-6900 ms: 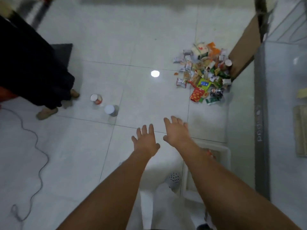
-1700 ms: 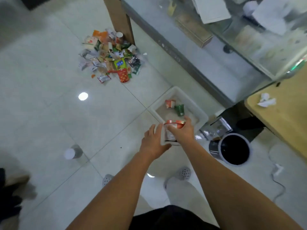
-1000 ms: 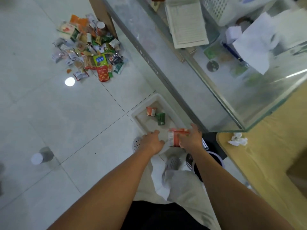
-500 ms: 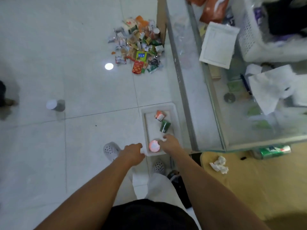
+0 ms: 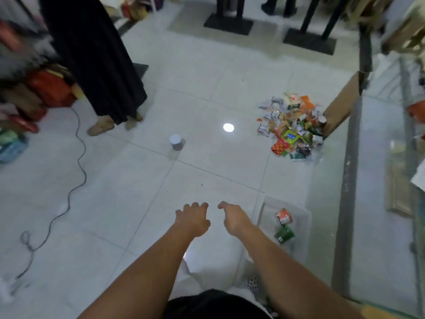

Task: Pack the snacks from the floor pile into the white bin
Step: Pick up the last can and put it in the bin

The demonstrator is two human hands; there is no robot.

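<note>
A heap of colourful snack packets lies on the white tiled floor at the upper right, beside a brown counter end. The white bin sits on the floor at my lower right, against the glass counter. Inside it lie an orange-and-white snack cup and a green cup. My left hand and my right hand reach forward side by side over the bare floor, left of the bin. Both hold nothing, with fingers loosely spread.
A white-lidded can stands alone on the floor ahead. A person in a long black garment stands at the upper left. A black cable snakes over the left floor. A glass counter runs along the right. Black stand bases sit at the back.
My right hand has let go of the red-lidded cup at the bin and come away with nothing in it. My view has lifted toward the room and both hands now stretch forward.
</note>
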